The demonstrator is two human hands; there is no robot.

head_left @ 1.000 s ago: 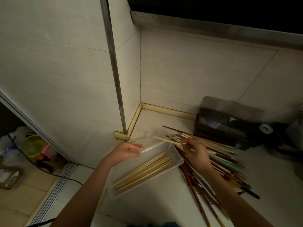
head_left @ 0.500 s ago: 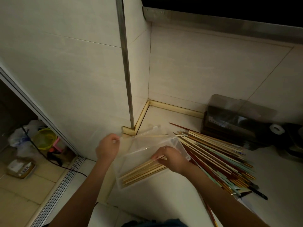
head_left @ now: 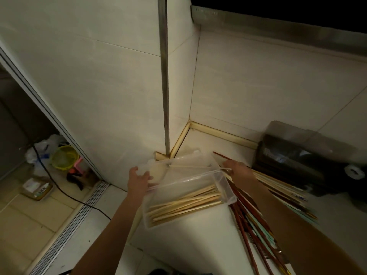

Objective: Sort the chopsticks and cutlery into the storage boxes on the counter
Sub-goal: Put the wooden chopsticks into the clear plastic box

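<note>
A dark lidded box (head_left: 294, 155) stands against the wall right of the clear storage box (head_left: 226, 185), which holds pale bamboo chopsticks (head_left: 184, 203) near the counter's left edge. The mixed chopstick pile (head_left: 256, 221) crowds its right side. The left hand (head_left: 139, 179) grips its far left rim; the right hand (head_left: 238, 169), which has left the box, reaches into the pile; grip unclear.

Clear plastic box (head_left: 226, 187) under my left hand (head_left: 139, 180), pale tan chopsticks (head_left: 184, 203) inside. Loose pile (head_left: 256, 221) at counter's right edge by my right hand (head_left: 239, 168): dark red, mint green, light wood. Counter (head_left: 198, 239) off-white. Wall tiles (head_left: 258, 86) cream, plain. Dark smoky container (head_left: 294, 155) at back. Yellow-green basket (head_left: 64, 156) on floor.
</note>
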